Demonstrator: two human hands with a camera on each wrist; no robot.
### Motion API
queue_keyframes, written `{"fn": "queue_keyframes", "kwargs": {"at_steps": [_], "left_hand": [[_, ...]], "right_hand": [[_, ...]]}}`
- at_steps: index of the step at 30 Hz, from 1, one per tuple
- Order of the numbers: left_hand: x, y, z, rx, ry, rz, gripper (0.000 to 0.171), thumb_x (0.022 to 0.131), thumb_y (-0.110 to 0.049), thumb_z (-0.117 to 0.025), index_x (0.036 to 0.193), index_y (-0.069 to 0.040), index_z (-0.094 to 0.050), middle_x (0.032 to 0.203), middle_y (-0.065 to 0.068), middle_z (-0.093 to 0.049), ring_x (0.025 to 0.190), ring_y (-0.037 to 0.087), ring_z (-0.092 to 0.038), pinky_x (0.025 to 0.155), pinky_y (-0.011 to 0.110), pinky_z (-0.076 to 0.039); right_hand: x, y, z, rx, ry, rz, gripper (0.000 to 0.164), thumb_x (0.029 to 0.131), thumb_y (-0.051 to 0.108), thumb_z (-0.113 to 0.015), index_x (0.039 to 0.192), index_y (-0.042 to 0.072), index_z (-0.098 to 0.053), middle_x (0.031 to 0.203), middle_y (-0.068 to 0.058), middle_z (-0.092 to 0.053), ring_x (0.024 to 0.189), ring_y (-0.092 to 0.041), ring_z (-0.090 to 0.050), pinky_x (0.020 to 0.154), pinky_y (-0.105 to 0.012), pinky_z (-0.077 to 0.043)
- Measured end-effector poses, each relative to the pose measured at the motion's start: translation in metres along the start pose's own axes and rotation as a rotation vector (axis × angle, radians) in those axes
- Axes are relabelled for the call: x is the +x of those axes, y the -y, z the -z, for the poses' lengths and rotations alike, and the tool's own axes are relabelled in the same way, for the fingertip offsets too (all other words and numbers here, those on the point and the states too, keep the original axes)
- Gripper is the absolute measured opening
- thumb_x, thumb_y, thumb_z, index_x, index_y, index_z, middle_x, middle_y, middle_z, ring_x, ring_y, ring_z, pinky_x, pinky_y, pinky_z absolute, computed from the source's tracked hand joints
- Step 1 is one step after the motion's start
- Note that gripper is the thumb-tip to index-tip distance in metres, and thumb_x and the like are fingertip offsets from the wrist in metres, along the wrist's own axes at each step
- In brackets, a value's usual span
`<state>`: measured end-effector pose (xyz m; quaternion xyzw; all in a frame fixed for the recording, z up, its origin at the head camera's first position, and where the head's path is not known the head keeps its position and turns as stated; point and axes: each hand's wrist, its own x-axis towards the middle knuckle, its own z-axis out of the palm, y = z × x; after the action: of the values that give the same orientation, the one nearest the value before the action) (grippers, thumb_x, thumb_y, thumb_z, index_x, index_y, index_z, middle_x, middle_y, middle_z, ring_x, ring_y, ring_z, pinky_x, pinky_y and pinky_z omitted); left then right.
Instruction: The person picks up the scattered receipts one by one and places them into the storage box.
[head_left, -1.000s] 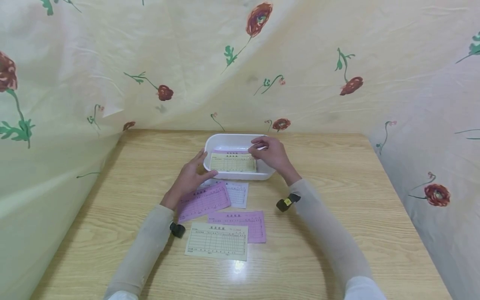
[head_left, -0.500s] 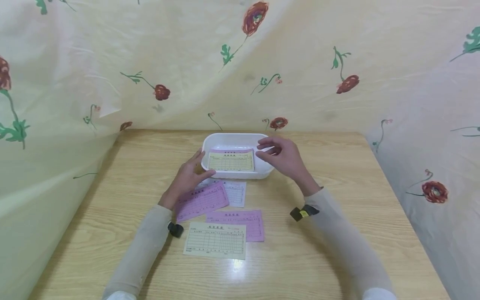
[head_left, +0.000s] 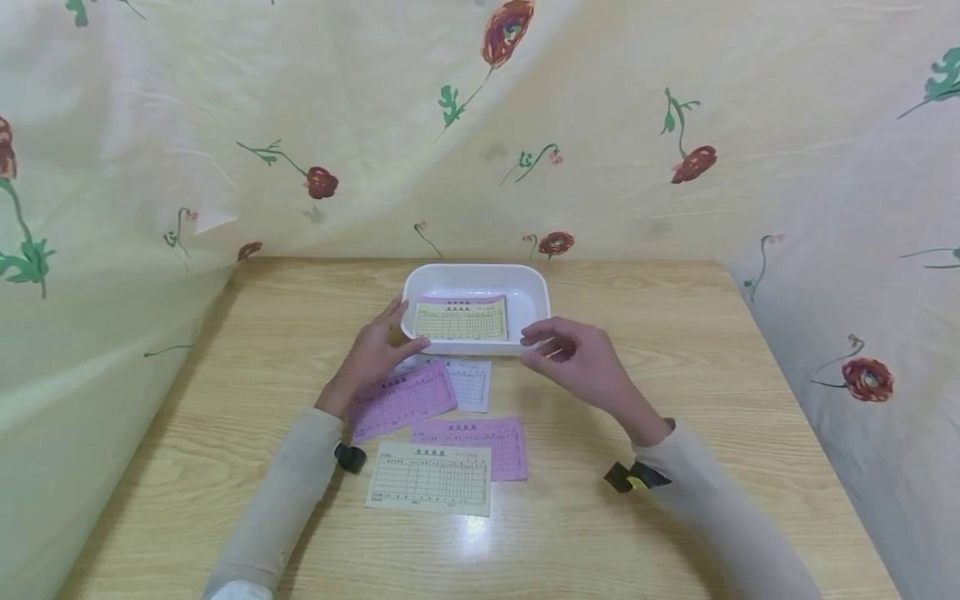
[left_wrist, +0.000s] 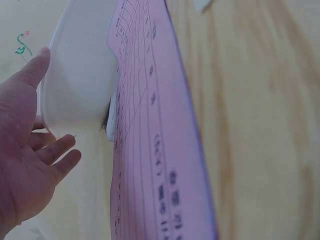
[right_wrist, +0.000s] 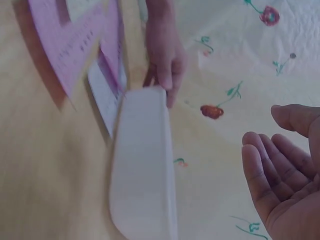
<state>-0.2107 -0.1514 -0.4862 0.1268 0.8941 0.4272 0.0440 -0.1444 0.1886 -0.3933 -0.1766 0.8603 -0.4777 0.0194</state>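
A cream cloth printed with red flowers (head_left: pixel 600 75) fills the upper part of the head view, and a light wood-grain table (head_left: pixel 750 400) spreads across the lower part. On the table, just above the middle of the frame, sits a white oblong tray with rounded corners (head_left: pixel 480 347).

The left hand (head_left: pixel 372 354) spans the tray's lower-left corner, thumb apart from the fingers, touching the rim. The right hand (head_left: pixel 577 354) is at the tray's lower-right corner, its bent fingers apart from the thumb and holding nothing.

Inside the tray, a pale yellow printed paper form (head_left: pixel 461 321) overlaps a pink one behind it (head_left: pixel 461 299). Below the tray, a deeper pink paper form (head_left: pixel 408 400) lies tilted over a white paper form (head_left: pixel 476 385); lower still, a cream paper form (head_left: pixel 431 479) partly covers a lilac-pink one (head_left: pixel 507 450). A black band (head_left: pixel 350 457) is at the left wrist.

The overlaps look like the likeliest trouble: thin sheets could cling, so two might lift together. The left wrist, close over the deeper pink form, could drag or crease it if it shifts. The tray seems light enough to slide if either hand knocks its rim.
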Motion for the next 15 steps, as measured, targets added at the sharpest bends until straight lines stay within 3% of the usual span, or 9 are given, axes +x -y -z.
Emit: {"fn": "queue_keyframes", "kwargs": {"at_steps": [15], "left_hand": [[-0.001,-0.002,0.0,-0.005,-0.005,0.002,0.097,0.091,-0.058,-0.069,0.162,-0.009,-0.025,0.171,0.012,-0.012,0.157,0.033,-0.013,0.128,0.053,-0.015]], "right_hand": [[-0.046,-0.019,-0.038,-0.024,0.142,0.002,0.026,0.088,0.013,-0.081,0.112,0.005,-0.074,0.098,0.0,-0.077,0.082,-0.009,-0.072,0.072,-0.025,-0.062]]}}
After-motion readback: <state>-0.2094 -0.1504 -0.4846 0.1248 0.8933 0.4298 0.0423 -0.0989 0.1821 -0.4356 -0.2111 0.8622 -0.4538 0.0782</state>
